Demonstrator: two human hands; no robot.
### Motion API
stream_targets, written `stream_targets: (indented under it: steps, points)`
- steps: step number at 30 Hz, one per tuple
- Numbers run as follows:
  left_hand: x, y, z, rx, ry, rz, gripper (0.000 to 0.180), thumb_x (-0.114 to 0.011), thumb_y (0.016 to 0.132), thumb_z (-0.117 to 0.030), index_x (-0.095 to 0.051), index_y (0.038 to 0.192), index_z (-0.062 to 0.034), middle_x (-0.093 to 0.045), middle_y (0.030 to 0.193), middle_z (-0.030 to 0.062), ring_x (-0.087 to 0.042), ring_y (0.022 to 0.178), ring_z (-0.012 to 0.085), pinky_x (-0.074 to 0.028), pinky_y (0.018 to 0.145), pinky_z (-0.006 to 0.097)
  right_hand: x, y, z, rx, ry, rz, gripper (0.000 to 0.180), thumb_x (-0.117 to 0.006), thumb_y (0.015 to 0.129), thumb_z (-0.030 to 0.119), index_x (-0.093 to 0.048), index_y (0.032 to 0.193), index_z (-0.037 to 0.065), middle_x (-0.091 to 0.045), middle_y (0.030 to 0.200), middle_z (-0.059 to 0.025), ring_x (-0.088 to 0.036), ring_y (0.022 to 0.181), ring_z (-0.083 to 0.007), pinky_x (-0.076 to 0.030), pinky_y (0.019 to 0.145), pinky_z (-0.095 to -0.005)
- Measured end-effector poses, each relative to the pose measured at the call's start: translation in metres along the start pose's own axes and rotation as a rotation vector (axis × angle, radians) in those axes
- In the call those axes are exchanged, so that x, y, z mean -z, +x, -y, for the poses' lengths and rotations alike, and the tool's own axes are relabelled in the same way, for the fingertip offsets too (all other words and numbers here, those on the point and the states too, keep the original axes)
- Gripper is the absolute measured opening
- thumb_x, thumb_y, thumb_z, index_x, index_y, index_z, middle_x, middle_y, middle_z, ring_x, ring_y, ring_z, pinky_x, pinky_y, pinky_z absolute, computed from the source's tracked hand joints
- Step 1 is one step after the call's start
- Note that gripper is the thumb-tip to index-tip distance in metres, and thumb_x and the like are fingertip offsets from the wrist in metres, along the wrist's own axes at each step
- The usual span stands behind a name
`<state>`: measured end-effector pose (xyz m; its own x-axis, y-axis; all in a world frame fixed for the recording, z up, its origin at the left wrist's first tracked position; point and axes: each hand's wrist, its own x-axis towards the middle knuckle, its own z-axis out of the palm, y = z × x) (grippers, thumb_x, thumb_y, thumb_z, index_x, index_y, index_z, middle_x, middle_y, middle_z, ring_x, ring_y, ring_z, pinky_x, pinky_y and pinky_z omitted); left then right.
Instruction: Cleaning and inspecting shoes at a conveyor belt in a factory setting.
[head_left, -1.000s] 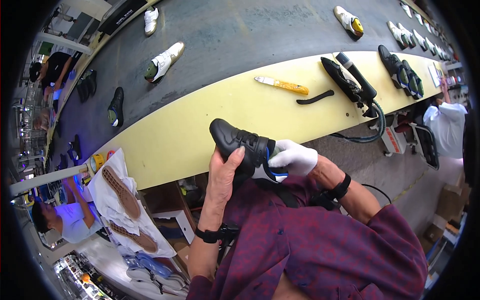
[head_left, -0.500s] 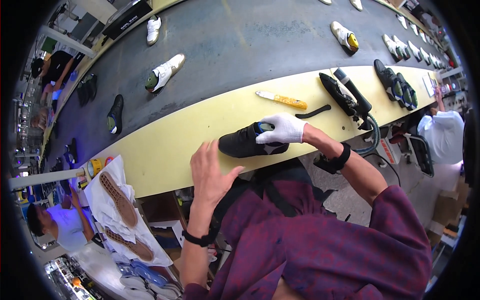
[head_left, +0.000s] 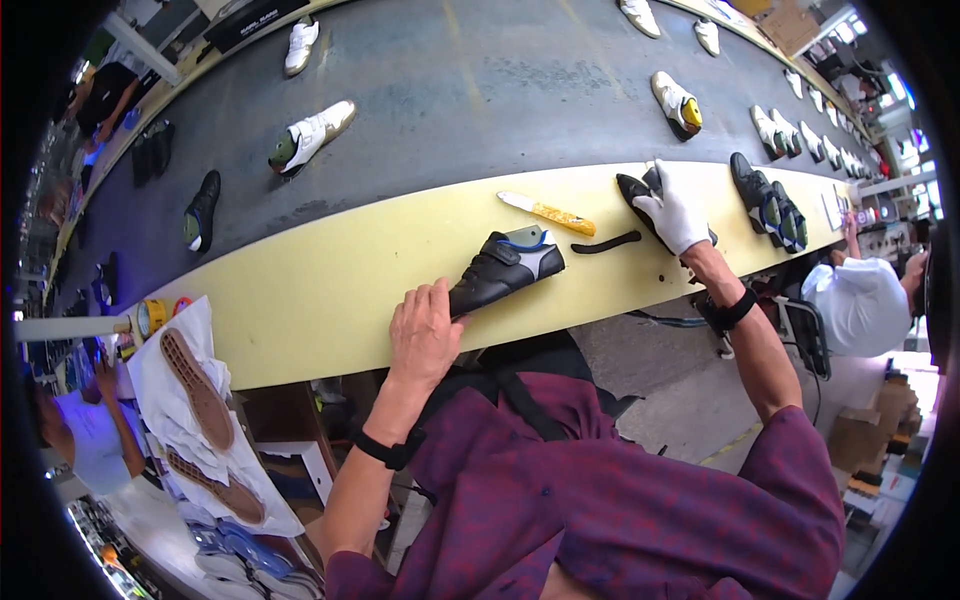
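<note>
A black shoe stands on the pale yellow table in front of the person, its toe caught between the thumb and fingers of the bare left hand. The right hand, in a white glove, lies over a pointed black tool — its back hides whether the fingers are clasped around it. Between the shoe and the tool lie a yellow-handled knife and a curved black strip; more black shoes sit just right of the glove.
</note>
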<state>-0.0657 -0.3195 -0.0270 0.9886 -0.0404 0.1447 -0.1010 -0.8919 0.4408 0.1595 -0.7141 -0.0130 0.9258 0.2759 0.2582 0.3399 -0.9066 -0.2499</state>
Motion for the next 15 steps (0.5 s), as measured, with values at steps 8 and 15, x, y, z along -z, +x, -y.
stream_targets:
  steps: [8, 15]
  points:
    - [-0.015, -0.006, 0.004, -0.001, 0.127, -0.070, 0.033, -0.071, 0.087, -0.007, -0.058, 0.117, -0.0008, -0.064, 0.094, 0.0150, -0.068, 0.082, 0.0331, -0.052, 0.075, 0.045, 0.057, -0.004, 0.079, -0.086, 0.284, 0.488, 0.039, -0.082, 0.091, 0.033, -0.068, 0.104, -0.001, -0.069, 0.084, -0.0101, -0.064, 0.078, -0.0165, -0.055, 0.074, -0.0356]
    - [-0.018, -0.015, 0.005, -0.039, 0.111, -0.095, 0.028, -0.063, 0.091, -0.006, -0.058, 0.118, -0.0016, -0.062, 0.094, 0.0131, -0.065, 0.080, 0.0290, -0.049, 0.072, 0.042, 0.047, -0.010, 0.213, 0.174, 0.206, 0.748, 0.052, -0.085, 0.085, 0.050, -0.072, 0.094, 0.000, -0.073, 0.085, -0.0237, -0.074, 0.083, -0.0416, -0.058, 0.077, -0.0448]
